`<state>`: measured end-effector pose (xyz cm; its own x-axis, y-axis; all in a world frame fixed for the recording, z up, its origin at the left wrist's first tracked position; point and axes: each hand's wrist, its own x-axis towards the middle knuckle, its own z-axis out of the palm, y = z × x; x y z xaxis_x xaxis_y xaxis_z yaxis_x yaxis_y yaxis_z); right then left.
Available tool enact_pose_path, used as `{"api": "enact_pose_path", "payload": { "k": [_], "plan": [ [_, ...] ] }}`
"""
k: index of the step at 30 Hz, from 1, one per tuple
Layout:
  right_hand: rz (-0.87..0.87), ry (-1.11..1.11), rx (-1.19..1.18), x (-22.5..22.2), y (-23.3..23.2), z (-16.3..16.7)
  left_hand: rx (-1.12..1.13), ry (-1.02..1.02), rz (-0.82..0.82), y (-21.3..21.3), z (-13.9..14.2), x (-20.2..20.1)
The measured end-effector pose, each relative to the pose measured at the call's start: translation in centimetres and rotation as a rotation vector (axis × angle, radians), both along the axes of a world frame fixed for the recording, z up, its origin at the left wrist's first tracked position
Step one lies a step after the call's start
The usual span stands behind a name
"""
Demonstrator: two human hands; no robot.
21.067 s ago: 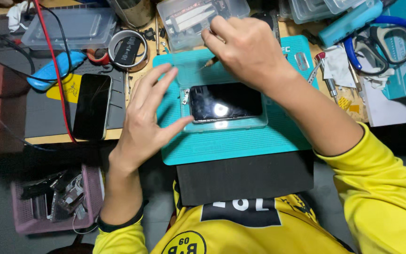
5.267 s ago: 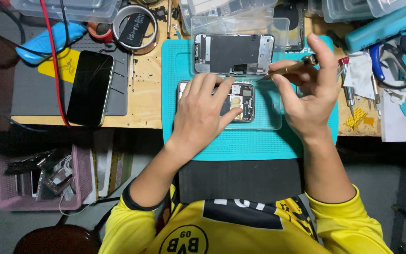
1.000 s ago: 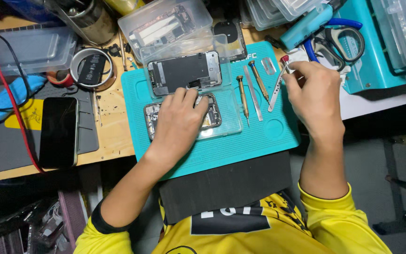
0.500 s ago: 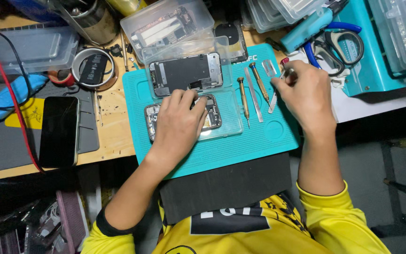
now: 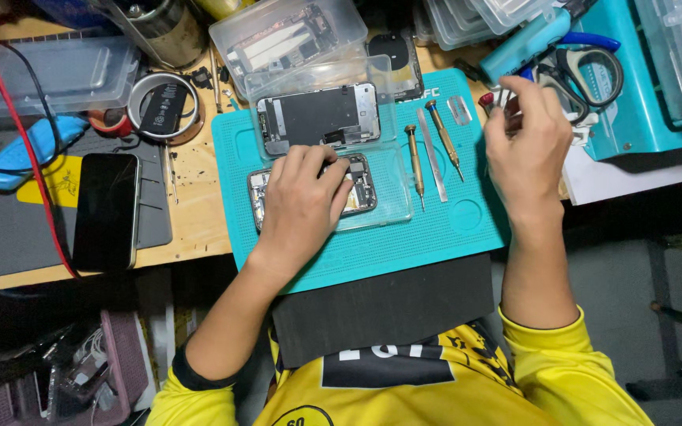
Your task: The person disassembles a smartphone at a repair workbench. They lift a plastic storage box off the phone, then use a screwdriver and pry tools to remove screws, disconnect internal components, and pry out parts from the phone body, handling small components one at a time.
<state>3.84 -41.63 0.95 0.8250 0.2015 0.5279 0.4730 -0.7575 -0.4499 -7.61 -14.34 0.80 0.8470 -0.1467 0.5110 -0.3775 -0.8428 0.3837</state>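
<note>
The left hand [image 5: 300,207] lies flat, fingers spread and loosely curled, pressing down on an opened dark smartphone body with exposed silver circuitry [image 5: 358,183]. That body sits in a shallow clear plastic tray [image 5: 388,197] on the teal silicone repair mat [image 5: 404,244], its long axis running left to right across the mat. Just beyond it, the detached black phone screen panel [image 5: 317,117] lies parallel, also lengthwise left to right.

The right hand [image 5: 527,150] hovers at the mat's far right edge, fingers pinched together around what seems to be a small red-tipped tool [image 5: 486,99]; the view is too tight to tell exactly what it grips. Between the hands lie two slim brass-handled screwdrivers [image 5: 415,162] and a flat metal spudger [image 5: 431,154], all pointing away from the person, slightly fanned.

A clear lidded plastic box [image 5: 294,35] at the back of the wooden surface [image 5: 195,213] holds phone parts. A second black smartphone [image 5: 106,211] rests face up on a grey mat [image 5: 151,209] to the left, long axis towards the person.
</note>
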Motion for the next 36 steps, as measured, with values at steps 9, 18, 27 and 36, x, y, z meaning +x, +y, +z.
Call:
{"api": "enact_pose_path", "payload": {
  "k": [9, 18, 27, 36],
  "plan": [
    [0.403, 0.165, 0.283, -3.2, 2.5, 2.2, -0.030, 0.010, 0.013, 0.0, 0.1, -0.1],
    [0.544, 0.126, 0.049, -4.6, 4.4, 2.2, -0.075, 0.029, 0.011, 0.1, 0.3, -0.3],
    [0.564, 0.250, -0.001, -5.0, 4.6, 1.9, -0.054, 0.017, 0.016, 0.0, 0.5, -0.2],
    [0.564, 0.010, -0.174, -5.1, 5.8, 2.1, -0.067, 0.019, 0.024, -0.1, 0.2, -0.2]
  ]
}}
